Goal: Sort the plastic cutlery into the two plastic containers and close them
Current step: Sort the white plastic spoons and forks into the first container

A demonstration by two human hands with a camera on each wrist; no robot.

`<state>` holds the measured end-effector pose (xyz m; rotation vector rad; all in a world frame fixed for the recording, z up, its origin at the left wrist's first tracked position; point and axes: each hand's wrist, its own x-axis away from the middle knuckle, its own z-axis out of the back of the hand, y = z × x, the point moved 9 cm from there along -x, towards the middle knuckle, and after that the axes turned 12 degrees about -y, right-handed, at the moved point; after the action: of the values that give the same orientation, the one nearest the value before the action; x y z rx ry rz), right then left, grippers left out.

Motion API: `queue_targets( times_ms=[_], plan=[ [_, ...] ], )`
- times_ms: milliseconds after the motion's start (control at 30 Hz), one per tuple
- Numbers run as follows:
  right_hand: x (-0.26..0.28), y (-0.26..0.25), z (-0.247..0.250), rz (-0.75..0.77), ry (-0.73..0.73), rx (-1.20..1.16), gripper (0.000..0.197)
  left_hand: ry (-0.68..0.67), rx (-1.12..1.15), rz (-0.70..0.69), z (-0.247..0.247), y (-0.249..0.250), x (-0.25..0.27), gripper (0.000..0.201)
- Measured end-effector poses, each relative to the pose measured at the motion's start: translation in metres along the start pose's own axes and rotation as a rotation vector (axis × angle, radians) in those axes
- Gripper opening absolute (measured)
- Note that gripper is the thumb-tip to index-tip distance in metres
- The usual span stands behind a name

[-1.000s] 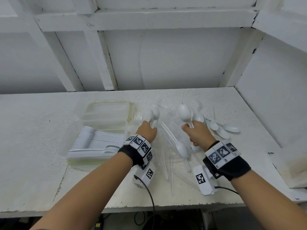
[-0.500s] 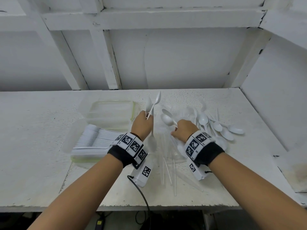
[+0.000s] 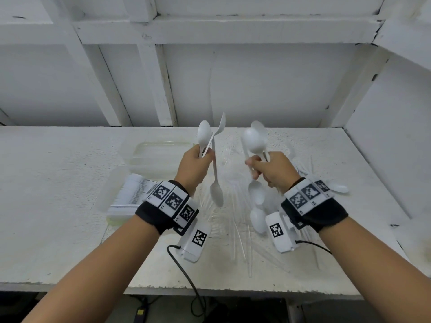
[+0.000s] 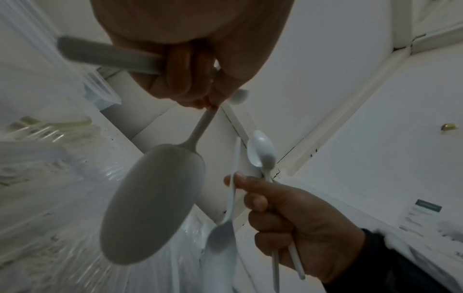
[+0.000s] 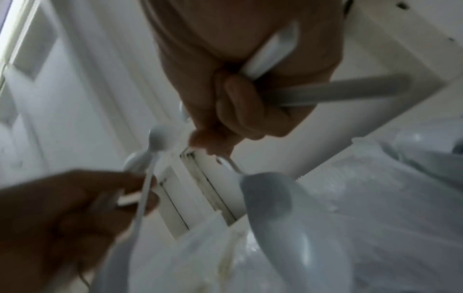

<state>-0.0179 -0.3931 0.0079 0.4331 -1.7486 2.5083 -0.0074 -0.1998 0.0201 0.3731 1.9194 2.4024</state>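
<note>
My left hand [image 3: 204, 158] is raised above the table and grips three white plastic spoons [image 3: 204, 134] by their handles; one of them hangs bowl down [image 3: 217, 194]. My right hand [image 3: 255, 167] is raised beside it and grips several white spoons [image 3: 255, 139], some bowl up and one bowl down. The left wrist view shows the hanging spoon [image 4: 155, 202] below my curled fingers [image 4: 190, 83]. An open clear container [image 3: 116, 207] at the left holds a stack of white cutlery [image 3: 137, 191], its lid [image 3: 161, 149] lying behind it.
Loose white spoons [image 3: 338, 188] lie on the table at the right. Clear plastic cutlery [image 3: 235, 231] and crinkled clear plastic are scattered under my hands. White walls close off the back and the right side. The table's front edge [image 3: 210, 289] is near me.
Both hands have lifted off the pile with their spoons and now hold them higher and closer to the camera. The spoons in each fist have fanned out.
</note>
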Motion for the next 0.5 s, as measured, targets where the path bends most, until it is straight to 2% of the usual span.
queue_targets(
  times_ms=[100, 200, 267, 400, 500],
  plan=[
    [0.007, -0.008, -0.002, -0.006, -0.064, -0.315, 0.018, -0.062, 0.097, -0.007, -0.002, 0.005, 0.004, 0.017],
    [0.009, -0.010, -0.009, -0.035, -0.091, -0.494, 0.025, -0.092, 0.170, -0.022, -0.004, 0.009, 0.009, 0.014],
    [0.011, -0.010, -0.014, -0.034, -0.098, -0.502, 0.026, -0.105, 0.208, -0.026, -0.005, 0.009, 0.010, 0.011],
    [0.013, -0.006, -0.028, -0.038, -0.130, -0.412, 0.013, -0.147, 0.286, -0.007, -0.010, 0.003, 0.012, 0.014],
    [0.016, -0.003, -0.035, -0.040, -0.124, -0.353, 0.011, -0.160, 0.230, 0.002, -0.009, 0.003, 0.015, 0.014]
  ],
)
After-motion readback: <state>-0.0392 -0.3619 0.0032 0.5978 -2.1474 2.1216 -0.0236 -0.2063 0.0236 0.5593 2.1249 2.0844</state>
